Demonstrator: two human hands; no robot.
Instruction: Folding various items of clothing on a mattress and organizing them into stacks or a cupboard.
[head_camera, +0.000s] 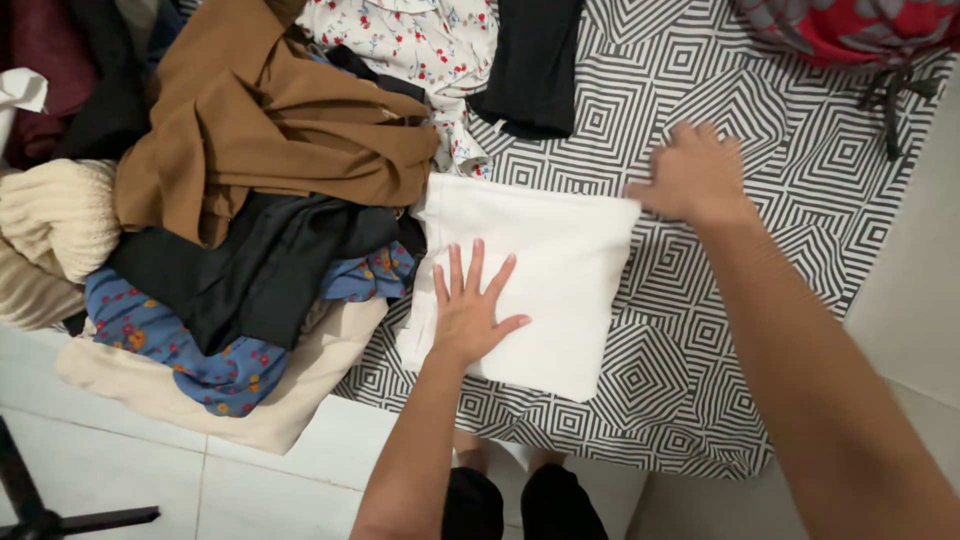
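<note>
A brown garment (270, 130) tops the clothes pile beside a black-and-white patterned sheet (740, 300).

Both forearms bare, no sleeves; left hand (470, 310), right hand (692, 175) ringless; black trousers at knees.

A black-and-white patterned sheet (700, 330) carries a folded white cloth (560, 270) beside piled clothes (250, 200).

l hand (468, 305) lying flat, palm down, fingers spread. r hand (692, 172) reaching further out, palm down, fingers curled; both forearms extending fwd.
</note>
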